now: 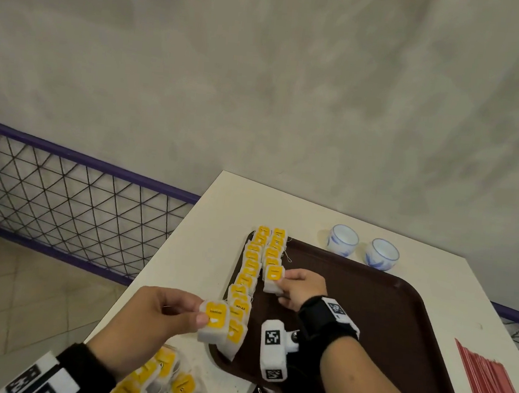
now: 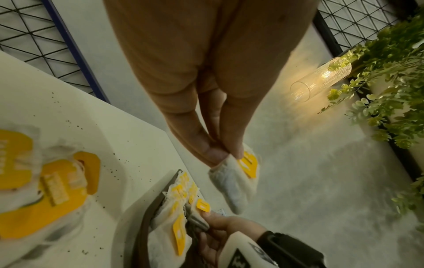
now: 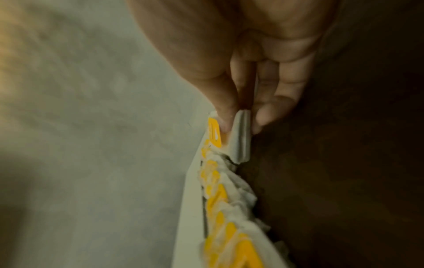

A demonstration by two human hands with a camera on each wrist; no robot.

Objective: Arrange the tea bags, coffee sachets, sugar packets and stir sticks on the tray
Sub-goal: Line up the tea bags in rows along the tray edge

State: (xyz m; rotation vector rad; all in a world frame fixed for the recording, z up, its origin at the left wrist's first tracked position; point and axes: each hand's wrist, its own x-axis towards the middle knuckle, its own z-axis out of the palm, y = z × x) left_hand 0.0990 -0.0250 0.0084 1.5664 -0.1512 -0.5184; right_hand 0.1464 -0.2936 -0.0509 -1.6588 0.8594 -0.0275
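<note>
Both hands pinch a light, soft tea bag, left one, right another; best held gently by its edge.

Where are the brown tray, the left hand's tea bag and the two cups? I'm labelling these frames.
brown tray point(image 1: 368, 302): head view, bare floor.
left hand's tea bag point(image 1: 215, 317): head view, yellow tag.
two cups point(image 1: 344, 240): head view, left cup's rim.

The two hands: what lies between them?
In the head view, the longer row of tea bags on the tray lies between left hand and right hand.
</note>
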